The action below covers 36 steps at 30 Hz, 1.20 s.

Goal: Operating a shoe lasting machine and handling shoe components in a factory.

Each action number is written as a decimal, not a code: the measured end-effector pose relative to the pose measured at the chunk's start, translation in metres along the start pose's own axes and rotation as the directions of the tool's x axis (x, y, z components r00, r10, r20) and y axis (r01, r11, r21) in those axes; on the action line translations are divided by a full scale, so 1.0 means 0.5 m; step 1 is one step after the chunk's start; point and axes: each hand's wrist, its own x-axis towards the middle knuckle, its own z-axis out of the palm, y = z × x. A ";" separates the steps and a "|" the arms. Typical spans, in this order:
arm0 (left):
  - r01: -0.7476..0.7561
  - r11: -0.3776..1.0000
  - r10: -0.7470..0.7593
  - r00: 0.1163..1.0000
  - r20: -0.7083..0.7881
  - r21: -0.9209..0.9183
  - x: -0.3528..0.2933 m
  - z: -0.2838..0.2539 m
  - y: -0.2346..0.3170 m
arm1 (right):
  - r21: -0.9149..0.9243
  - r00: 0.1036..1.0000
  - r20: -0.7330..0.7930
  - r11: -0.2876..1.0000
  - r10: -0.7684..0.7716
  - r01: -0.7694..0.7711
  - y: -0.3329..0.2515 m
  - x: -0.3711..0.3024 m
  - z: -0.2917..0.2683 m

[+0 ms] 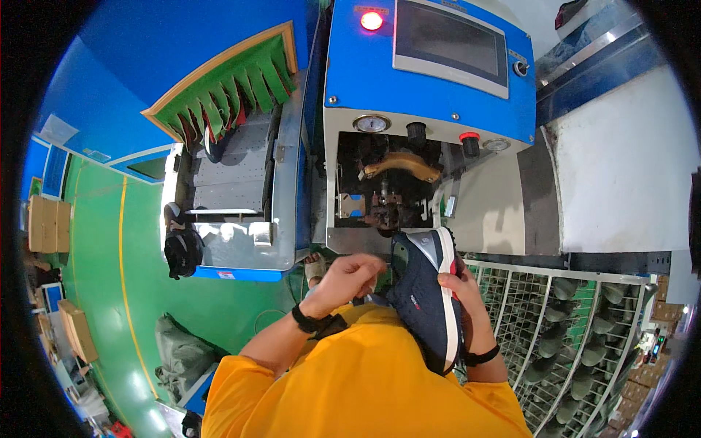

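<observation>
The dark blue shoe (pixel 427 296) with a white sole is held up in front of the person's chest, just below the blue machine (pixel 431 73), toe pointing down toward the yellow shirt (pixel 365 387). The right hand (pixel 460 288) grips its sole side, fingers pressed together around the edge. The left hand (pixel 350 276) sits at the shoe's opening, fingers curled tight as if pinching a lace; what they pinch is hidden. A wire rack (pixel 577 321) of shoe forms stands to the right.
</observation>
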 end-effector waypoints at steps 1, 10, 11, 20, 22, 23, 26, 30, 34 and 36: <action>0.067 0.998 -0.069 0.993 -0.095 -0.018 -0.003 -0.001 0.023 | -0.033 1.000 0.004 0.999 0.031 -0.031 -0.023 -0.004 0.009; -0.092 0.891 0.105 0.994 -0.005 0.444 0.021 -0.037 -0.011 | -0.114 0.969 0.228 0.986 -0.092 0.120 -0.047 0.004 0.052; -0.039 0.960 0.020 0.997 0.073 0.278 0.013 -0.045 0.000 | -0.094 0.974 0.226 0.994 -0.032 0.054 -0.038 0.013 0.040; -0.179 0.976 0.096 0.860 0.501 0.121 -0.075 -0.085 0.055 | -0.136 0.950 0.026 0.941 -0.310 0.311 -0.104 0.045 0.080; -0.049 0.980 0.025 0.992 0.126 0.194 -0.063 -0.091 -0.003 | -0.196 0.942 -0.042 0.927 -0.333 0.319 -0.130 0.063 0.097; -0.050 0.998 0.047 0.993 0.109 0.025 -0.058 -0.093 -0.015 | -0.291 0.960 -0.079 0.927 -0.269 0.236 -0.140 0.074 0.092; 0.023 0.995 -0.021 1.000 0.023 -0.097 -0.045 -0.125 -0.028 | -0.396 0.950 -0.067 0.882 -0.305 0.255 -0.177 0.111 0.121; 0.167 0.978 -0.182 0.977 -0.112 -0.126 -0.004 -0.136 -0.034 | -0.739 0.925 -0.039 0.634 -0.378 0.228 -0.171 0.193 0.143; 0.191 0.981 -0.193 0.970 -0.149 -0.024 0.014 -0.154 -0.069 | -0.946 0.992 -0.074 0.323 -0.101 -0.037 -0.196 0.213 0.243; 0.256 0.958 -0.247 0.966 -0.081 0.128 0.011 -0.156 -0.037 | -0.950 0.989 -0.084 0.309 -0.121 -0.043 -0.176 0.217 0.238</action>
